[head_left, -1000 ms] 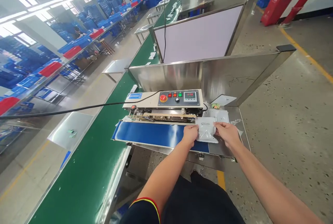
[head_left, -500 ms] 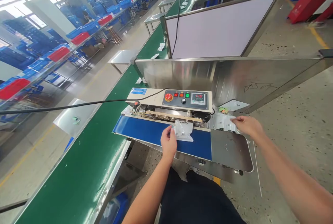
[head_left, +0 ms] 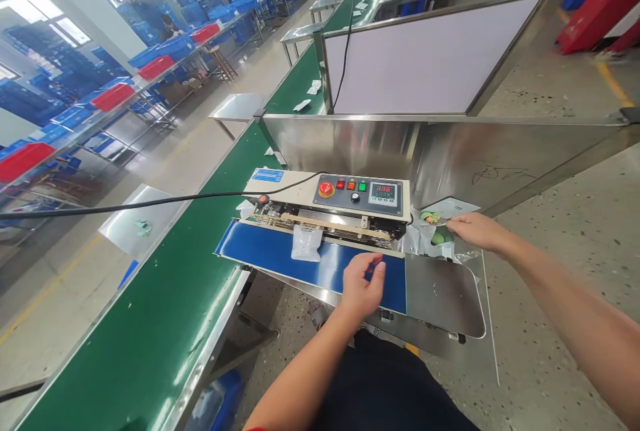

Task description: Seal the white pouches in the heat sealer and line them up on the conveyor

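left hand (head_left: 364, 282) empty, loosely open over blue belt (head_left: 270, 252) | right hand (head_left: 475, 229) touching pouch stack (head_left: 425, 239), grip unclear

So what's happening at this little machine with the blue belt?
A person stands at a small sealing machine beside a long green conveyor. One clear pouch lies on the machine's blue belt, its top edge at the sealing slot, with no hand on it. The left hand hovers open over the belt's right part. The right hand reaches to a pile of pouches on the steel tray; whether it grips one is unclear.
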The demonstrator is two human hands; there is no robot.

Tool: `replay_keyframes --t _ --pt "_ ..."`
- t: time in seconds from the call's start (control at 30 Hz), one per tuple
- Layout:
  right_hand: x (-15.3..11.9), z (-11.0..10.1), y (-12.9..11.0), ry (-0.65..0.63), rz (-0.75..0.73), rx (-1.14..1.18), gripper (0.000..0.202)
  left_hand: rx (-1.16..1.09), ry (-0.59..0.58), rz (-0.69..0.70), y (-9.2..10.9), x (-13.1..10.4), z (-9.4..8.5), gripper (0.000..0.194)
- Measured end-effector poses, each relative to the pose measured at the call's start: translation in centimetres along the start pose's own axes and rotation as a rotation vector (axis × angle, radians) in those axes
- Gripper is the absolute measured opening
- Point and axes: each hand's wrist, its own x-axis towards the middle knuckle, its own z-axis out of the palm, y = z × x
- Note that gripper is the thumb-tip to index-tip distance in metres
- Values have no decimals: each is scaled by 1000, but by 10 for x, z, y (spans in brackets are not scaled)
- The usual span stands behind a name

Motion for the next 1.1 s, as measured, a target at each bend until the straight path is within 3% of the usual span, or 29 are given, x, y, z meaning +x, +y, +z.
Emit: replay_keyframes --t 0.1,0.2,0.23,0.3,0.4,0.5,0.67,0.8,0.97,1.03,1.1 --pt "-32 -22 -11 -265 74 152 40 -7 -130 199 14 15 37 45" --pt "-71 -24 -25 -447 160 488 36 -61 -274 202 19 21 65 37" --pt "-84 -20 -29 -438 164 597 38 -76 -305 147 18 21 71 36" --pt "-108 -7 -30 -298 120 702 47 -103 -312 -7 11 16 77 42" --pt "-136 26 -17 -43 75 676 60 -151 -259 -209 -6 7 76 50" --pt "-150 60 1 102 194 606 55 -126 -262 -294 -22 7 73 52" --pt "-133 88 6 60 517 858 33 -125 -205 -516 -41 24 72 53" --pt "-109 99 -15 -39 527 884 24 -229 -121 -624 -52 34 62 55" --pt "-84 108 -37 -197 403 708 31 -288 -40 -600 -57 35 28 57" --pt "-69 93 -27 -175 383 584 33 -231 47 -518 -55 31 11 56" --pt "-51 69 -6 -83 364 264 35 -120 245 -374 -51 23 -7 51"
